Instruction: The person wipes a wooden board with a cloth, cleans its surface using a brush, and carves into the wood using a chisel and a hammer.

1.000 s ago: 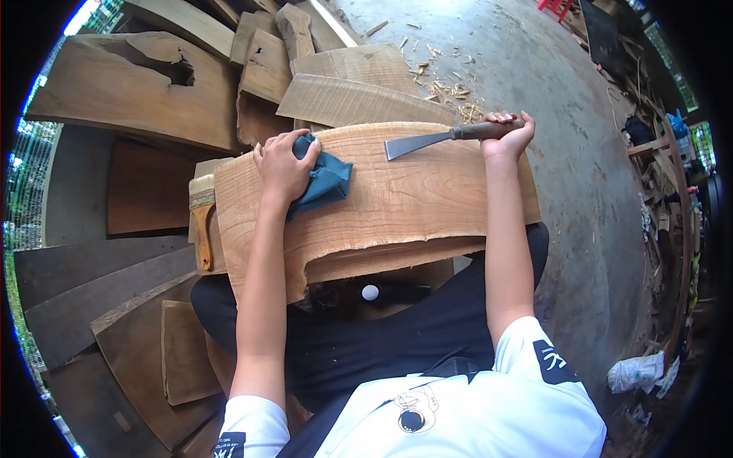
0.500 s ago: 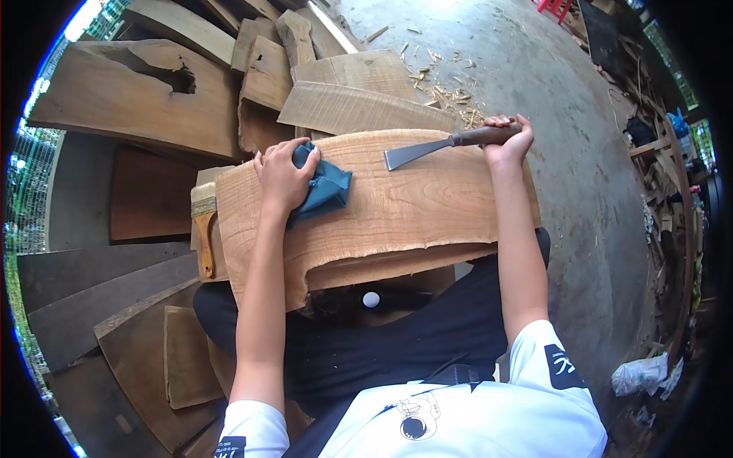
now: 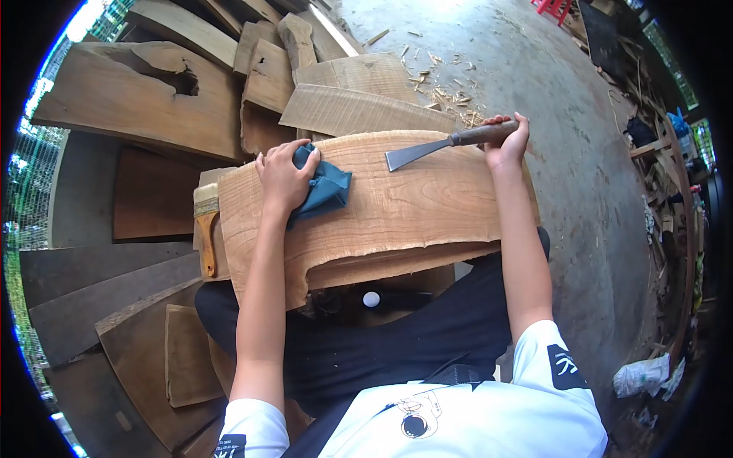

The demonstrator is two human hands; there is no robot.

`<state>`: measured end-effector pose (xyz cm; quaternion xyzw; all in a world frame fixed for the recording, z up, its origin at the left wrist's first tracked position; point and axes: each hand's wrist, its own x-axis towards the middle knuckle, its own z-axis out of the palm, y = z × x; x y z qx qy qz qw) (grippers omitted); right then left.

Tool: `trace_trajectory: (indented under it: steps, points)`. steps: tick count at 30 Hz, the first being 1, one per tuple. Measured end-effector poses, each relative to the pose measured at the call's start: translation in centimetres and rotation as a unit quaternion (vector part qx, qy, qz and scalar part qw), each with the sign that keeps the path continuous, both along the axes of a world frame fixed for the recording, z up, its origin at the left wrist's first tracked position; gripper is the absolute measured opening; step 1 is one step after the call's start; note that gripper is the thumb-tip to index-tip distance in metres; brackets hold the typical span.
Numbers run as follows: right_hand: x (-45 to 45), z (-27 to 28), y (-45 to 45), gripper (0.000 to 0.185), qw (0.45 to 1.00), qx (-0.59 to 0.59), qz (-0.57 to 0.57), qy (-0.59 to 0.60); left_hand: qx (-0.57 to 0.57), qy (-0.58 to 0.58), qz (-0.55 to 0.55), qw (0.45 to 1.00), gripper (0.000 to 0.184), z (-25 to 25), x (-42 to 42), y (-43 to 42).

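Note:
A pale wooden slab (image 3: 382, 206) with a rough front edge lies across my lap. My left hand (image 3: 287, 177) rests on its left part, fingers curled over a folded dark blue cloth (image 3: 324, 189) that lies against the wood. My right hand (image 3: 507, 145) is closed around the brown wooden handle of a chisel (image 3: 420, 153) with a flared steel blade. The blade points left, over the slab's upper right part; whether it touches the wood I cannot tell.
A flat brush (image 3: 206, 229) with a wooden handle lies at the slab's left end. Several boards (image 3: 145, 99) are stacked to the left and behind. Wood shavings (image 3: 454, 99) litter the concrete floor (image 3: 588, 191). A white plastic bag (image 3: 640, 375) sits at the lower right.
Almost nothing differs. The chisel and my right hand have shifted very slightly, along with a small shift of the view; my left hand stays on the cloth.

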<state>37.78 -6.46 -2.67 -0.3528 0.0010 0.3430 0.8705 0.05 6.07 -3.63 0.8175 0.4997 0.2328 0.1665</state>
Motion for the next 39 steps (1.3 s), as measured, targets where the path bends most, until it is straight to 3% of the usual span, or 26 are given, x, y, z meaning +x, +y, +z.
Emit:
trace_trajectory:
  steps: [2,5,6,8,10,12,19,21,28,30,39]
  points:
    - [-0.2,0.5,-0.4,0.022,0.999,-0.043,-0.008,-0.025,-0.001,0.0,0.002,1.0,0.043,0.1,-0.1,0.0]
    - [1.2,0.9,-1.7,0.031,0.949,-0.171,0.041,-0.261,-0.003,-0.004,-0.001,1.0,0.043,0.0,0.0,0.0]
    - [2.2,0.8,-2.2,0.031,0.949,-0.173,0.042,-0.262,-0.002,-0.005,0.0,1.0,0.043,0.0,0.0,0.0]
    - [4.2,0.9,-2.8,0.03,0.823,-0.309,0.11,-0.463,-0.001,-0.007,0.003,1.0,0.043,0.1,0.0,0.0]
    - [3.4,2.4,-3.4,0.031,0.815,-0.321,0.122,-0.466,-0.002,-0.002,0.003,1.0,0.044,0.1,-0.1,0.0]
    - [4.2,2.7,-4.0,0.03,0.792,-0.337,0.221,-0.458,-0.003,-0.004,0.003,1.0,0.044,0.1,-0.1,0.0]
    - [5.0,0.9,-5.3,0.03,0.759,-0.369,0.231,-0.484,0.004,-0.005,0.0,1.0,0.043,-0.1,-0.1,0.1]
    - [4.7,-0.3,-5.4,0.035,0.641,-0.415,0.118,-0.635,0.002,-0.005,-0.001,1.0,0.043,-0.1,-0.2,0.1]
    - [4.5,-0.1,-7.0,0.034,0.633,-0.402,0.102,-0.654,0.003,-0.003,-0.004,1.0,0.043,0.1,-0.2,0.0]
    - [4.4,0.3,-7.1,0.032,0.657,-0.398,0.081,-0.635,0.004,-0.006,-0.001,1.0,0.043,0.2,-0.1,-0.1]
    - [0.7,1.8,-6.2,0.031,0.619,-0.385,0.082,-0.68,-0.009,-0.009,-0.009,1.0,0.043,0.2,-0.2,0.0]
